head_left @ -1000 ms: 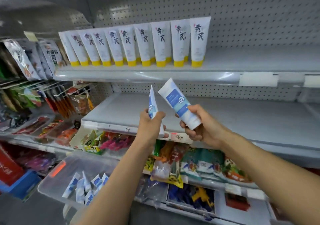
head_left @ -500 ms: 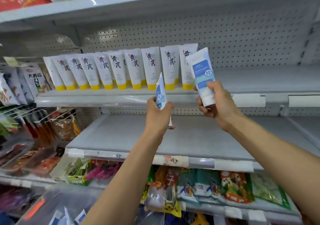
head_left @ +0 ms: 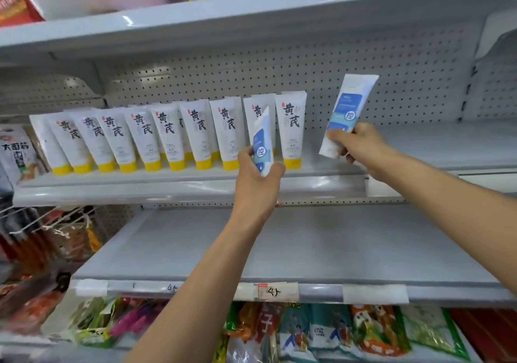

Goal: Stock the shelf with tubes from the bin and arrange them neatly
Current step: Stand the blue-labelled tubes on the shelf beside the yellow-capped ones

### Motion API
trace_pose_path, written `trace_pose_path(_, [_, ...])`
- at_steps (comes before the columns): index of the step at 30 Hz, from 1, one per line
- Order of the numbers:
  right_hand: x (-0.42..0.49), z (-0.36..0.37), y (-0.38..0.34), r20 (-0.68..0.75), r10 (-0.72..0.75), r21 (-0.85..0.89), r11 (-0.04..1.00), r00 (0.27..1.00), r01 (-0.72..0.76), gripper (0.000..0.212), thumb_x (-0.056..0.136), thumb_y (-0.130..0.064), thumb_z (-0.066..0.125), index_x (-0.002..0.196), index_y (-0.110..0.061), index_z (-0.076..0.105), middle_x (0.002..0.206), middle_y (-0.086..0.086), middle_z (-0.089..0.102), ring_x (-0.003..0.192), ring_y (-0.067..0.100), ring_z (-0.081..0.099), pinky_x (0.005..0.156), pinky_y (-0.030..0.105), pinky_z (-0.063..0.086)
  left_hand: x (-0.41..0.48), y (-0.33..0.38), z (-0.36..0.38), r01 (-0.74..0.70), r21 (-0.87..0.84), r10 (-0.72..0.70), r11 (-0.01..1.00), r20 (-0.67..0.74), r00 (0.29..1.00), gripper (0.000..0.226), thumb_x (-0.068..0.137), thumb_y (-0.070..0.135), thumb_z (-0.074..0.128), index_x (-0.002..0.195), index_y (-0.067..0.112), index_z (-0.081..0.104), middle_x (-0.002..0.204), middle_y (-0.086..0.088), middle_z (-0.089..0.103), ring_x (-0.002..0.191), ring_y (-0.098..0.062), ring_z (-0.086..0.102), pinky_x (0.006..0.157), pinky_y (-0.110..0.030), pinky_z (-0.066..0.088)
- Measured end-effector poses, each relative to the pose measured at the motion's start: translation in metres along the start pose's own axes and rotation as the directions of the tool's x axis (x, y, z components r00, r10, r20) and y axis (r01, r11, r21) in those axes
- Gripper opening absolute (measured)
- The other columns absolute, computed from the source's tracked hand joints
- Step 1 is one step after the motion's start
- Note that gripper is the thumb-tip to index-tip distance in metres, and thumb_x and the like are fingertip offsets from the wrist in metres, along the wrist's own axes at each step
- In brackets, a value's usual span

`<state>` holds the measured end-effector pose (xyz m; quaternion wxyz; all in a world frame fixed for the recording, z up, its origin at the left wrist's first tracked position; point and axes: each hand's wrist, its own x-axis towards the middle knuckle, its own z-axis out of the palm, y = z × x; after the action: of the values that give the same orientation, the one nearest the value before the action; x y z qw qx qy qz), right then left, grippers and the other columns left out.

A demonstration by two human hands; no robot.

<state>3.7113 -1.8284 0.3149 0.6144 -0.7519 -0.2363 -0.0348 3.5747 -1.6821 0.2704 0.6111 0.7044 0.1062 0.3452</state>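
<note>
My left hand (head_left: 258, 179) grips a white-and-blue tube (head_left: 263, 141) by its lower end, held upright in front of the row of white tubes with yellow caps (head_left: 167, 136). That row stands on the middle shelf (head_left: 140, 186). My right hand (head_left: 358, 146) grips a second white-and-blue tube (head_left: 348, 109), tilted slightly right, over the bare stretch of the same shelf just right of the last yellow-capped tube (head_left: 291, 130). The bin is out of view.
A pegboard back wall (head_left: 307, 66) closes the shelf behind. A bare shelf (head_left: 307, 248) lies below my arms. Snack packets (head_left: 335, 332) fill the lowest shelf, and hanging packets (head_left: 16, 153) crowd the left side. Boxes sit on the top shelf (head_left: 195, 13).
Both hands have risen from the lower shelf level to the middle shelf. The right hand has carried its tube to the right, past the end of the yellow-capped row.
</note>
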Motion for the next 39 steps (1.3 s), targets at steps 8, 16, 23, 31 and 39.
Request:
trace_pose_path(8, [0.048,-0.005,0.028,0.140,-0.028,-0.246,0.967,0.990,0.062,0.016,0.086,-0.018,0.067,0.101,-0.013,0.066,0.090,0.001,0.067,0.075,0.007,0.060,0.060,0.019,0.042,0.014,0.000,0.027,-0.034,0.015,0.035,0.999,-0.059,0.998,0.046,0.086,0.024,0.062,0.121,0.037,0.037,0.096,0.015,0.059,0.070,-0.011,0.059,0.046,-0.024,0.051])
trace_pose_path(16, [0.092,0.005,0.042,0.116,-0.051,-0.305,0.949,0.992,0.084,0.010,0.082,-0.015,0.070,0.087,-0.019,0.062,0.084,0.001,0.062,0.063,0.001,0.053,0.050,0.012,0.039,0.027,-0.002,0.046,-0.066,0.063,0.074,0.996,-0.136,0.988,0.050,0.085,0.022,0.061,0.126,0.035,0.035,0.109,0.009,0.061,0.076,-0.015,0.061,0.053,-0.030,0.055])
trace_pose_path(23, [0.112,0.007,0.046,0.144,-0.015,-0.294,0.954,0.989,0.057,0.013,0.083,-0.015,0.069,0.094,-0.019,0.062,0.094,0.004,0.062,0.079,0.016,0.058,0.070,0.025,0.044,0.030,-0.003,0.052,-0.062,0.053,0.071,0.997,-0.181,0.981,0.051,0.088,0.023,0.061,0.128,0.037,0.034,0.107,0.013,0.060,0.079,-0.015,0.062,0.045,-0.020,0.050])
trace_pose_path(31, [0.111,0.004,0.051,0.184,0.014,-0.269,0.962,0.983,0.037,0.037,0.084,-0.018,0.071,0.117,-0.011,0.057,0.111,0.006,0.061,0.092,0.019,0.055,0.080,0.029,0.042,0.024,0.001,0.052,-0.047,0.054,0.056,0.997,-0.182,0.982,0.050,0.090,0.024,0.059,0.130,0.037,0.032,0.115,0.008,0.057,0.090,-0.020,0.061,0.047,-0.019,0.050])
trace_pose_path(39, [0.064,-0.013,0.035,0.142,-0.152,-0.343,0.919,0.978,0.193,0.038,0.083,-0.018,0.066,0.118,-0.012,0.051,0.098,0.000,0.054,0.091,0.017,0.055,0.074,0.027,0.043,0.017,0.013,0.048,-0.088,0.058,0.094,0.994,-0.113,0.989,0.052,0.090,0.023,0.057,0.134,0.033,0.032,0.112,0.008,0.057,0.080,-0.014,0.057,0.049,-0.018,0.050])
